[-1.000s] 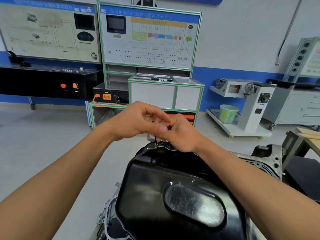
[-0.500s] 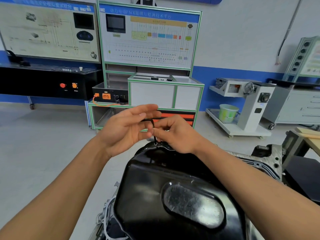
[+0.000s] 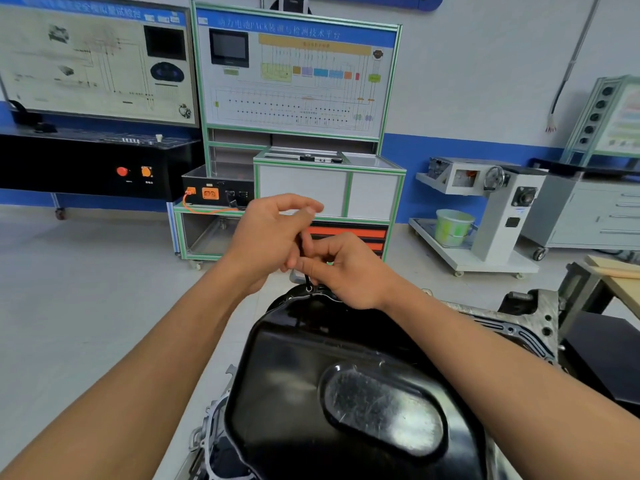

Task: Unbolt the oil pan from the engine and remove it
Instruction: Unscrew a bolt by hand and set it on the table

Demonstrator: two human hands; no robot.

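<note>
A glossy black oil pan (image 3: 311, 375) sits upside-up on the grey engine block (image 3: 519, 327) in front of me. At the pan's far rim a thin black hex key (image 3: 304, 261) stands upright in a bolt (image 3: 309, 288). My left hand (image 3: 266, 237) holds the key's upper part between thumb and curled fingers. My right hand (image 3: 346, 271) pinches the shaft lower down, just above the rim. The key's top bend is partly hidden by my fingers.
A green-framed training bench (image 3: 298, 133) stands straight ahead across the grey floor. A black console (image 3: 86, 168) is at the left, a white wheeled machine with a green bucket (image 3: 453, 226) at the right. A wooden table edge (image 3: 616, 275) lies beside the engine.
My left hand opened and swung round the key, then closed on its top again. My right hand stayed pinching the shaft at the pan's far rim.
</note>
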